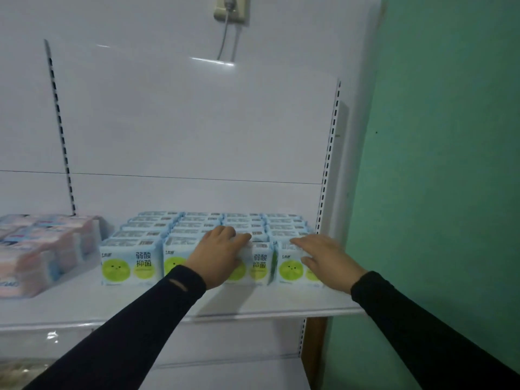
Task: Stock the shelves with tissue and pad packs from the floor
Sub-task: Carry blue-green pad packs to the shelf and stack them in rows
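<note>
Several light-blue pad packs (132,263) with green circles on their fronts stand in tight rows on the white shelf (253,302). My left hand (219,254) lies over the top front edge of the third pack in the front row, fingers bent over its top. My right hand (323,257) rests with fairly straight fingers on the top of the rightmost front pack (289,271). Both arms wear black sleeves.
A large wrapped bundle of pink and blue packs (42,251) lies at the shelf's left. A green wall (436,164) stands close on the right. Slotted uprights (327,164) frame the white back panel; a plugged socket (232,9) is above. A lower shelf (239,372) shows below.
</note>
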Demonstrator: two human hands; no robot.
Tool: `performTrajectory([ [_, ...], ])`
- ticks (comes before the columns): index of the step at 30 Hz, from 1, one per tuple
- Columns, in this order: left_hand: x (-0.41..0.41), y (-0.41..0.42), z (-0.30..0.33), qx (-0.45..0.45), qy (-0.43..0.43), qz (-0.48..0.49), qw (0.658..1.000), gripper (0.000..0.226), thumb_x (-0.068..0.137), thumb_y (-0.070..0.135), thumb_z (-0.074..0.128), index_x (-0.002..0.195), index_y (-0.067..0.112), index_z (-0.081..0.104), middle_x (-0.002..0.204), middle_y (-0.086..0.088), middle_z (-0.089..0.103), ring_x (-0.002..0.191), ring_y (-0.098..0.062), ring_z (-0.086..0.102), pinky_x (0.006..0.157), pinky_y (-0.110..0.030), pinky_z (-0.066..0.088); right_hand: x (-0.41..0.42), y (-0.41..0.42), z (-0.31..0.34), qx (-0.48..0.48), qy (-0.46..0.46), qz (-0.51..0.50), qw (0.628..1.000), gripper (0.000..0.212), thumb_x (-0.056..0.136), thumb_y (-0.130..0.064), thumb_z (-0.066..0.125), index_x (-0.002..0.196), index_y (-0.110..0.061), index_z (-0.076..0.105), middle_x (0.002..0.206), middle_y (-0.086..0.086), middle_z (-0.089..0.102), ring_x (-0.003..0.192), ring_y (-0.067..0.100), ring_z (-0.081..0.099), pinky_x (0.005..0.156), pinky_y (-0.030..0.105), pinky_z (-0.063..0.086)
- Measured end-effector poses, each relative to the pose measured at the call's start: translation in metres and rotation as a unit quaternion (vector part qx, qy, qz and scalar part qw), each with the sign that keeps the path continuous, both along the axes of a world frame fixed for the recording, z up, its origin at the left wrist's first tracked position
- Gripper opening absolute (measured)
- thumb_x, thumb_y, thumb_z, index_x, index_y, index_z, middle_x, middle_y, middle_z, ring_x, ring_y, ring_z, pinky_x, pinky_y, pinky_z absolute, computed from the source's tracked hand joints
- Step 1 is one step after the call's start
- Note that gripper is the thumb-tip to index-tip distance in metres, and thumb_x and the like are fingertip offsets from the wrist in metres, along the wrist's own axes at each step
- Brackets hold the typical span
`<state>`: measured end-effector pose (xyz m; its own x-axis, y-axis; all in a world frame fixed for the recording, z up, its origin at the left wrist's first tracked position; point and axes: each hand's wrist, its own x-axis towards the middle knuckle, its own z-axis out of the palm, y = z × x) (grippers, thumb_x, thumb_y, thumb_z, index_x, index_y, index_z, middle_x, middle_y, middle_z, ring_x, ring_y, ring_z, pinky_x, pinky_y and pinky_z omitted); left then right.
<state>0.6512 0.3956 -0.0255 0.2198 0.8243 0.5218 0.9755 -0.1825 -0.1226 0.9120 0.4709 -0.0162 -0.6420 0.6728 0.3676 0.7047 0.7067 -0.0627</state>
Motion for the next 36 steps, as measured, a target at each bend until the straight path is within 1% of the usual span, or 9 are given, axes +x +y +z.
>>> performTrajectory([
  [2,-0.002,0.004,-0.002,0.017,0.008,0.010,1.000,0.063,0.056,0.016,0.080,0.115,0.019,0.056,0.090,-0.007,0.061,0.080,-0.032,0.060,0.070,-0.041,0.052,0.005,0.009,-0.007,0.016,0.004,-0.002,1.000,0.055,0.098,-0.030,0.050,0.148,-0.029,0.027,0.152,-0.001,0.030,0.140,0.018,0.023,0.116,0.033,0.016],
  [6,-0.002,0.002,-0.006,-0.010,0.020,0.027,0.999,0.061,0.062,0.016,0.077,0.120,0.019,0.060,0.095,-0.006,0.062,0.086,-0.031,0.059,0.077,-0.040,0.050,0.016,0.018,-0.020,0.012,0.001,0.012,1.000,0.071,0.092,-0.033,0.059,0.151,-0.033,0.018,0.156,-0.002,0.015,0.142,0.018,0.013,0.115,0.030,0.016],
  [13,0.005,0.005,-0.009,0.011,0.058,0.024,0.998,0.065,0.062,0.020,0.081,0.122,0.020,0.055,0.098,-0.002,0.063,0.090,-0.028,0.061,0.080,-0.041,0.051,0.011,0.032,-0.030,0.008,0.024,0.055,0.998,0.071,0.092,-0.024,0.059,0.150,-0.034,0.019,0.156,-0.002,0.008,0.143,0.019,0.011,0.114,0.027,0.017],
  [17,0.011,0.009,-0.015,0.019,0.064,0.075,0.995,0.070,0.063,0.023,0.077,0.126,0.019,0.046,0.111,-0.010,0.061,0.095,-0.032,0.062,0.083,-0.044,0.051,0.010,0.038,-0.035,0.000,0.036,0.066,0.997,0.071,0.094,-0.026,0.055,0.150,-0.035,0.013,0.157,-0.004,-0.001,0.145,0.020,0.001,0.114,0.026,0.016],
  [20,0.011,0.012,-0.020,0.010,0.059,0.085,0.995,0.066,0.073,0.023,0.066,0.134,0.018,0.042,0.121,-0.010,0.058,0.106,-0.033,0.057,0.093,-0.048,0.045,0.010,0.037,-0.035,-0.014,0.046,0.070,0.996,0.071,0.094,-0.032,0.054,0.150,-0.037,0.011,0.157,-0.008,-0.007,0.145,0.017,-0.004,0.110,0.022,0.011],
  [26,0.005,-0.001,-0.010,-0.038,-0.002,0.101,0.994,0.075,0.084,0.057,0.027,0.149,0.020,0.027,0.147,-0.010,0.037,0.134,-0.031,0.032,0.112,-0.040,0.023,0.001,0.037,-0.029,-0.014,0.133,0.027,0.991,0.073,0.085,-0.066,0.042,0.147,-0.029,0.031,0.156,-0.002,0.020,0.142,0.021,0.019,0.116,0.039,0.022],
  [29,-0.005,-0.011,0.004,-0.027,-0.054,0.101,0.993,0.084,0.080,0.067,0.016,0.147,0.019,0.032,0.146,-0.008,0.039,0.135,-0.027,0.032,0.112,-0.037,0.024,-0.004,0.044,-0.021,-0.024,0.159,0.021,0.987,0.074,0.086,-0.070,0.037,0.144,-0.026,0.037,0.153,0.000,0.027,0.139,0.021,0.028,0.113,0.041,0.030],
  [33,-0.049,-0.020,0.026,-0.014,-0.108,0.143,0.984,0.085,0.079,0.069,0.016,0.144,0.019,0.039,0.143,-0.007,0.045,0.133,-0.025,0.036,0.110,-0.034,0.026,-0.017,0.057,-0.002,-0.034,0.179,0.015,0.983,0.078,0.080,-0.070,0.033,0.142,-0.022,0.041,0.147,0.001,0.035,0.132,0.020,0.037,0.109,0.035,0.034],
  [36,-0.094,-0.016,0.040,-0.030,-0.146,0.184,0.971,0.063,0.094,0.058,0.034,0.146,0.021,0.037,0.145,-0.007,0.042,0.133,-0.026,0.033,0.110,-0.036,0.025,-0.027,0.069,0.011,-0.049,0.159,-0.008,0.986,0.069,0.087,-0.063,0.039,0.144,-0.024,0.038,0.150,0.002,0.032,0.135,0.020,0.033,0.110,0.032,0.029],
])
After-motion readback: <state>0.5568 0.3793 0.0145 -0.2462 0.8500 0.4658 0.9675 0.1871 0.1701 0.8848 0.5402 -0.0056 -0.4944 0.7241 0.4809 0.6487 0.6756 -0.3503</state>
